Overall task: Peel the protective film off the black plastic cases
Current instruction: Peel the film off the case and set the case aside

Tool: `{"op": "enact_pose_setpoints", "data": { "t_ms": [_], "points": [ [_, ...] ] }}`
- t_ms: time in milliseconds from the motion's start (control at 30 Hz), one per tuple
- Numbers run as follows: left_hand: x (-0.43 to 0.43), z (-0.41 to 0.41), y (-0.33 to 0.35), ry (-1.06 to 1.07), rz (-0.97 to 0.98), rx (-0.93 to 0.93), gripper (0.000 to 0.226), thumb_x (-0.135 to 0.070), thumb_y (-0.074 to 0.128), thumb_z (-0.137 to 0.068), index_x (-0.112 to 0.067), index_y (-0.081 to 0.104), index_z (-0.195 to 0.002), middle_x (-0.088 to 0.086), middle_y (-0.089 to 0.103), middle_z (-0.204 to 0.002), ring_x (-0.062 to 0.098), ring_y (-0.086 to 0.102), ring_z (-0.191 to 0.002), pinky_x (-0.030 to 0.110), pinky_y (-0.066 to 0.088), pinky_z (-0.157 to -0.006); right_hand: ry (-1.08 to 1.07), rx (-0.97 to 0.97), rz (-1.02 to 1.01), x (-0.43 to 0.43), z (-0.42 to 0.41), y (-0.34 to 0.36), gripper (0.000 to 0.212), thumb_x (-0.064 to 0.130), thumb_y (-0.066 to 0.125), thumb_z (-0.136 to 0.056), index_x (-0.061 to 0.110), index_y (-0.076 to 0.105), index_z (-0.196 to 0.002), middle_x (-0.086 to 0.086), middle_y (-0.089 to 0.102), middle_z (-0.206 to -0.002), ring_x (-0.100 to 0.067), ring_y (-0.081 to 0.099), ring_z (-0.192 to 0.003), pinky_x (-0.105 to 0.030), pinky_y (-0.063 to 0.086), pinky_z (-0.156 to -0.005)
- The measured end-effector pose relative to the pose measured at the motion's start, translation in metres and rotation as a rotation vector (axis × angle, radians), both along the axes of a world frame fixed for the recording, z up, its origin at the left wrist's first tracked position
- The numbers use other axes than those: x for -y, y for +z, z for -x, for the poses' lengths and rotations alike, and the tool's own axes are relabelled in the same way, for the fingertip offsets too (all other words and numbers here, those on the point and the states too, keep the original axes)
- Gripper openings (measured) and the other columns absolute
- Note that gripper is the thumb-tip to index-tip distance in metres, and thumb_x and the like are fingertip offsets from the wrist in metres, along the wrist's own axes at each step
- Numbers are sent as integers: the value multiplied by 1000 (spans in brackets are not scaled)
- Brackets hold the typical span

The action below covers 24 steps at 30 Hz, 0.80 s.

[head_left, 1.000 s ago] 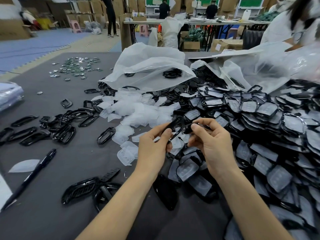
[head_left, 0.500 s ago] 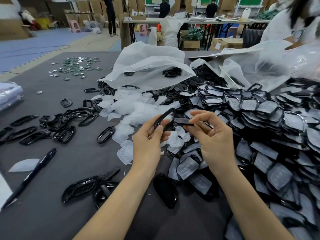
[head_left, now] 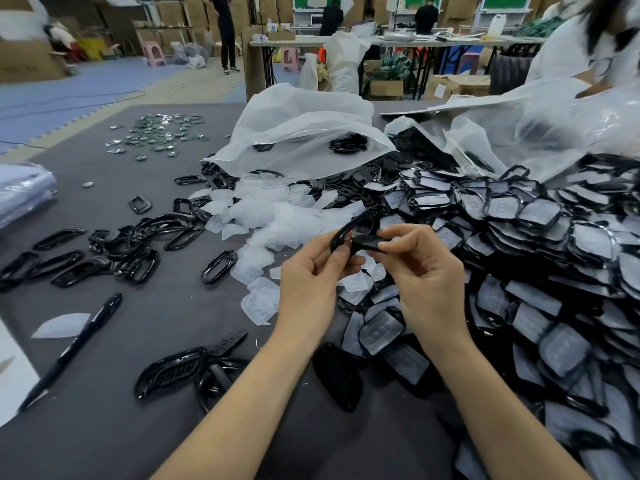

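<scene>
Left hand [head_left: 308,275] pinches black case [head_left: 349,230] by rim, steadying it. Right hand [head_left: 427,271] pinches opposite edge, likely starting peel. Case held above tabletop [head_left: 156,323] middle. Unpeeled pile [head_left: 519,216] at right edge, stripped cases [head_left: 138,258] toward left edge, apparently kept apart for sorting.

Right: case heap [head_left: 519,244]; centre: loose films [head_left: 273,216]; left: bare frames [head_left: 131,258]; front-left: pen [head_left: 74,344], on table [head_left: 156,427].
</scene>
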State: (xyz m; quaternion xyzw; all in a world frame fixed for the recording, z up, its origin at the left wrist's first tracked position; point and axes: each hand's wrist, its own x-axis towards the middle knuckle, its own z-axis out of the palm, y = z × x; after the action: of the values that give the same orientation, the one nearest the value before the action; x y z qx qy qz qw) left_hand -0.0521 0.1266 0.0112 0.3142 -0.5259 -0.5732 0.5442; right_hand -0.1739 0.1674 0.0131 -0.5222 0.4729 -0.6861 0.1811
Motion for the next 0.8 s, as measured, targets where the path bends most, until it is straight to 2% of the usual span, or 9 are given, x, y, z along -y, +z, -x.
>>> {"op": "enact_pose_setpoints", "data": {
  "t_ms": [167,500,800],
  "points": [
    [-1,0,1,-12,1,1,27,1,55,-95,-21,68,-100,-4,76,-82,6,71,-74,16,54,-71,37,123,-52,3,4,-1,31,-12,65,-82,18,60,-75,12,70,-89,-7,67,-85,-19,52,-79],
    [-3,0,5,-25,-20,-33,29,5,54,-94,-20,68,-99,-3,76,-83,7,71,-76,16,54,-71,87,150,-56,4,5,-2,31,-16,62,-81,13,59,-74,12,71,-87,-6,69,-83,-15,52,-74],
    [-3,2,4,-5,-12,-13,23,8,57,-91,-12,67,-95,-3,75,-78,8,71,-71,15,53,-69,48,142,-120,8,10,-7,38,-20,60,-79,17,57,-69,12,68,-78,-5,66,-78,-21,55,-76]
  ]
}}
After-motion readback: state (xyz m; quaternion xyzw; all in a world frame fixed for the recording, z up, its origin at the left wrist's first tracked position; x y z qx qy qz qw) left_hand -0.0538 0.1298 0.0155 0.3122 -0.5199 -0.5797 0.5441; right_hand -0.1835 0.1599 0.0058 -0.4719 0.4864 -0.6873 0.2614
